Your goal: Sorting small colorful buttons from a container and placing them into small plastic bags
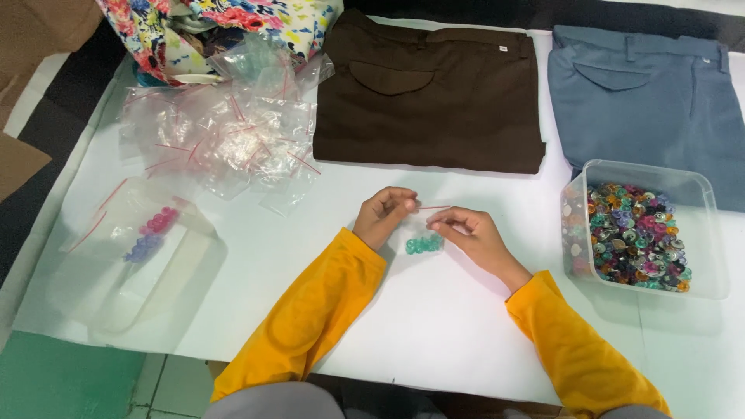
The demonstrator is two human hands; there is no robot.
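A small clear zip bag (424, 233) with a red seal strip hangs between my two hands just above the white table (434, 326). Green buttons (424, 245) sit bunched in its bottom. My left hand (383, 215) pinches the bag's top left corner. My right hand (475, 235) pinches the top right corner. Both arms wear yellow sleeves.
A clear tub (702, 233) of mixed coloured buttons stands at the right. A heap of empty zip bags (225, 136) lies at the upper left. A clear tray (186, 264) at the left holds filled bags of pink and purple buttons. Folded brown trousers (431, 101) and blue trousers (648, 93) lie at the back.
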